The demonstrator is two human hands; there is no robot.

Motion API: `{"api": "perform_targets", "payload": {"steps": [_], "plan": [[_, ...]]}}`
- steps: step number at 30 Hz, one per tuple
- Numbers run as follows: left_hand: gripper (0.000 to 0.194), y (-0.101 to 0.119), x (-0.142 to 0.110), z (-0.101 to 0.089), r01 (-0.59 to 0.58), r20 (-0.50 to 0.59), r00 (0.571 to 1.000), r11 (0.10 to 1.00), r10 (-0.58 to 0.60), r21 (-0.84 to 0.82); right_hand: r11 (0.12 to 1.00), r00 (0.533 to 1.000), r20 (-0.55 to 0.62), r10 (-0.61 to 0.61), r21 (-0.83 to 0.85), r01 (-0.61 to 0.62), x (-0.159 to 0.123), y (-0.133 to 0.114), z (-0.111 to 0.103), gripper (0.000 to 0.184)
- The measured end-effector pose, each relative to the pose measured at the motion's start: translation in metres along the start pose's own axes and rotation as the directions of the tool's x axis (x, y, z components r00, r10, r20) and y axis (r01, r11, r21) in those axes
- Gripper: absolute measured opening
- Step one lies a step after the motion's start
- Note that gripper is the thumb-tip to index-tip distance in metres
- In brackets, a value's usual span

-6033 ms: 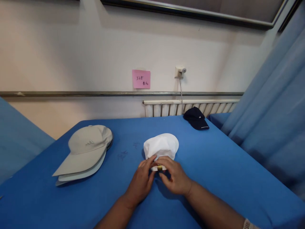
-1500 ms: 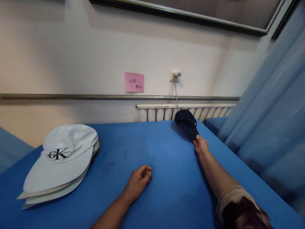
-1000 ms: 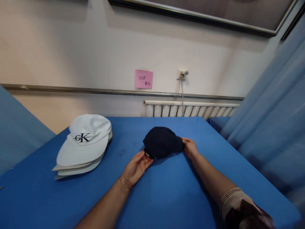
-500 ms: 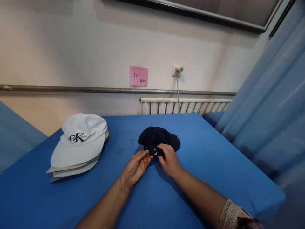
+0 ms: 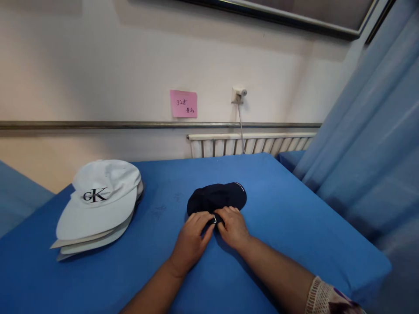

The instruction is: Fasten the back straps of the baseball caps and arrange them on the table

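Navy cap (image 5: 212,196) on blue tabletop (image 5: 288,226), mid-view, brim to the right, back strap toward the person. Left hand (image 5: 191,240) pinches the strap, fingers and thumb closed on it; right hand (image 5: 234,226) pinches the cap's back edge just beside. Metal buckle (image 5: 215,219) visible between the hands. White cap (image 5: 104,205) with dark lettering tops a stack at left, well apart; other brims poke out underneath.
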State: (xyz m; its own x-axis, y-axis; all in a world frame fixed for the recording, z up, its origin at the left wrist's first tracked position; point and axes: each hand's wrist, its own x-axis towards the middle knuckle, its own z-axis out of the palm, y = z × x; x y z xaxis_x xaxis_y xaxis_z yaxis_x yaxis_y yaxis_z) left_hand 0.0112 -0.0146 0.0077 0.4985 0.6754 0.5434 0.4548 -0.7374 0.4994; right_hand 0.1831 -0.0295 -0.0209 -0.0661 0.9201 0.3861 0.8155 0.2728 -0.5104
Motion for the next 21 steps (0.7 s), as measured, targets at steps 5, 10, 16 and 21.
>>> {"api": "perform_targets", "payload": {"steps": [5,10,16,21], "plan": [[0.022,-0.009,-0.001,0.007,0.018,0.098,0.995,0.99,-0.032,0.143,1.0,0.999,0.029,0.017,-0.002,-0.017,-0.002,-0.002,-0.001,0.03],[0.033,-0.005,-0.001,0.011,0.02,0.099,0.994,0.984,-0.038,0.179,1.0,0.999,0.042,0.014,0.022,-0.015,-0.005,-0.008,0.0,0.03],[0.028,-0.002,-0.004,0.006,0.198,-0.109,0.971,0.972,-0.212,-0.124,0.964,0.995,-0.005,0.103,0.247,-0.099,-0.002,0.003,0.004,0.029],[0.021,-0.007,-0.006,-0.002,0.165,-0.129,0.971,0.954,-0.202,-0.251,0.904,0.975,-0.019,0.221,0.379,-0.197,0.004,0.014,0.006,0.021]]}}
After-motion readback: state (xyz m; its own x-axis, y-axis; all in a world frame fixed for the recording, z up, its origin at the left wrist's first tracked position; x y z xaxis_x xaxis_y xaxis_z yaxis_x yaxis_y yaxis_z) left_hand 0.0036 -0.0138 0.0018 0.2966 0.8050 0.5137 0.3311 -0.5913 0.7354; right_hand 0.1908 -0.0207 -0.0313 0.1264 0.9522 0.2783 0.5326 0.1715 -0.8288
